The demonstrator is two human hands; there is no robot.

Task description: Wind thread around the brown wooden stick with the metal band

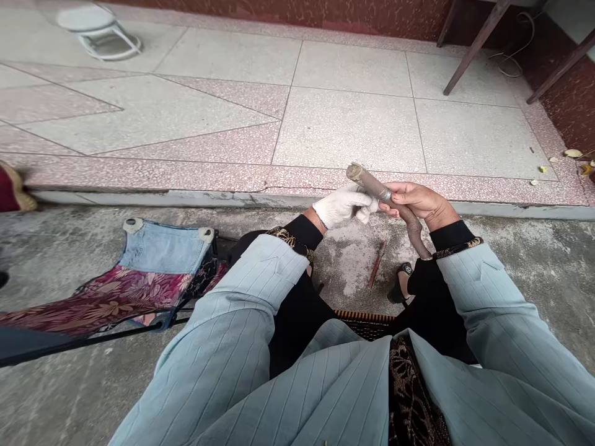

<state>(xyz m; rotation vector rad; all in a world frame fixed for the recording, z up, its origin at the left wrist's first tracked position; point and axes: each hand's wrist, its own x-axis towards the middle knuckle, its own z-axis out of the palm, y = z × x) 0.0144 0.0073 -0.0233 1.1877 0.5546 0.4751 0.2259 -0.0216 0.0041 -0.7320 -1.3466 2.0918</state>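
A thick, bent wooden stick [368, 180] slants across in front of me, its cut end up and to the left. Several turns of thin wire [385, 195] circle its middle. My right hand [421, 201], bare, grips the stick just past the wire, thumb on top and fingertips beneath. My left hand [341, 205] wears a white knitted glove and is closed against the stick on the other side of the wire; part of its fingers is hidden. The lower end of the stick reaches my right knee, clad in black.
A raised tiled step [348, 124] runs ahead. To the left stands a folding chair [162, 248] with denim and floral cloth. A white stool [88, 21] is at the far left, wooden legs [474, 49] at the right. A reddish-brown strip [377, 263] lies on the concrete.
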